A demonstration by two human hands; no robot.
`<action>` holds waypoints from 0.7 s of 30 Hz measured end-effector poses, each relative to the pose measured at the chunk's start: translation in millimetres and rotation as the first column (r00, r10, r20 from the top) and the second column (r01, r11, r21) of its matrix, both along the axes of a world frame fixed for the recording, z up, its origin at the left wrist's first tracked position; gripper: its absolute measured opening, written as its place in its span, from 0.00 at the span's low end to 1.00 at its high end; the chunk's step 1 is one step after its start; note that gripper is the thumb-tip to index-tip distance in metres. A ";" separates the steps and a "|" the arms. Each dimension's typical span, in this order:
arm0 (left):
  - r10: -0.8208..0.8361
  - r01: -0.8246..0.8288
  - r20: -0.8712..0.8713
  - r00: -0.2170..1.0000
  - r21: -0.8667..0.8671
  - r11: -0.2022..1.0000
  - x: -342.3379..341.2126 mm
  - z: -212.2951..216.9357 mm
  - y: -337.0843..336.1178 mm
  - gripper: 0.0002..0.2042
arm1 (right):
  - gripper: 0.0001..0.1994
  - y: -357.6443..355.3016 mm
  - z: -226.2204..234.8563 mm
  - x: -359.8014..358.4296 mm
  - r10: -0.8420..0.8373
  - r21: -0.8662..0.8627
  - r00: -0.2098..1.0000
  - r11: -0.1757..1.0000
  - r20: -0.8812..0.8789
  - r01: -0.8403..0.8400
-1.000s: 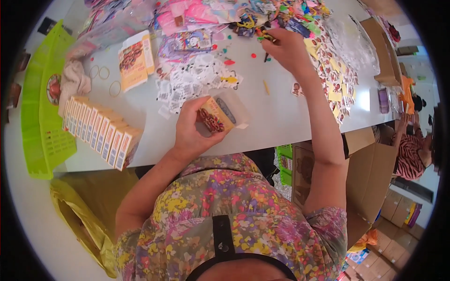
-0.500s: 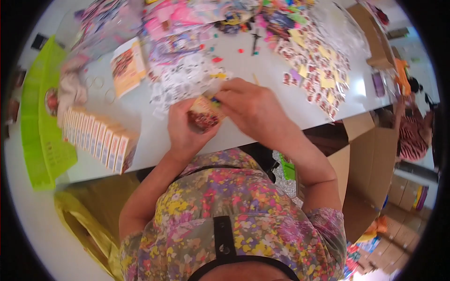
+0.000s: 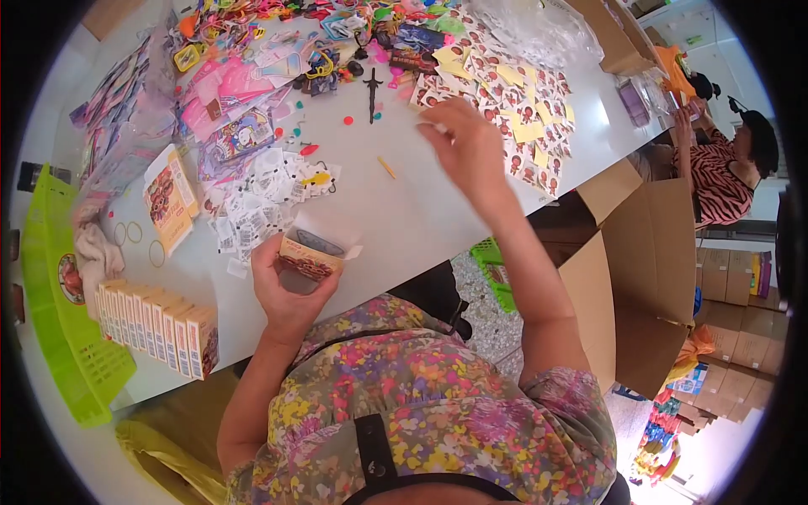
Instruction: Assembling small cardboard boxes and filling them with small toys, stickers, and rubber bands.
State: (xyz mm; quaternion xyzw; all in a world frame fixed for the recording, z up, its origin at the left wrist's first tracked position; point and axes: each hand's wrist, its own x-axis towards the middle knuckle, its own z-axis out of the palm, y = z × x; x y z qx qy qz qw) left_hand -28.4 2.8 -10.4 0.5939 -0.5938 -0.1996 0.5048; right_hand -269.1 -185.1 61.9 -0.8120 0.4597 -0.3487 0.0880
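My left hand (image 3: 289, 296) is wrapped round a small printed carton box (image 3: 308, 259) near the table's front edge. The box stands with its top flaps up, and a dark grey interior or item shows in its mouth. My right hand (image 3: 468, 158) hovers above the table, apart from the box. Its fingers are loosely bent, with the thumb and forefinger apart and nothing visible between them. Closest to it is a spread of small cards with printed figures (image 3: 526, 156), mixed with yellow slips (image 3: 528, 132). Small white printed packets (image 3: 257, 202) lie beyond the box.
A row of similar boxes (image 3: 160, 324) stands at the left, beside a green plastic basket (image 3: 59, 311). A flattened carton (image 3: 168, 202) and a black toy sword (image 3: 372, 94) lie on the table. Open cardboard cartons (image 3: 648, 252) stand at the right. Another person (image 3: 715, 172) sits farther right.
My right hand has left the box's mouth and moved up and right toward the cards. My left hand still holds the box, now lower and farther left in the view, which has shifted.
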 end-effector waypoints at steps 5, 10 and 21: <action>-0.006 0.006 0.003 1.000 0.046 0.999 -0.5 2.7 -1.4 0.38 | 0.04 -47.1 -35.0 -35.8 -0.087 -0.021 0.960 0.996 -0.265 0.085; -0.066 0.081 -0.223 0.973 0.062 0.995 -2.7 5.8 1.0 0.39 | 0.03 -46.5 -36.8 -24.9 -0.127 -0.086 0.992 0.988 0.007 0.127; -0.146 0.150 0.082 0.986 -0.049 0.987 5.5 20.3 6.3 0.37 | 0.05 1.3 -39.5 74.8 0.208 -0.093 0.973 0.972 -0.100 -0.218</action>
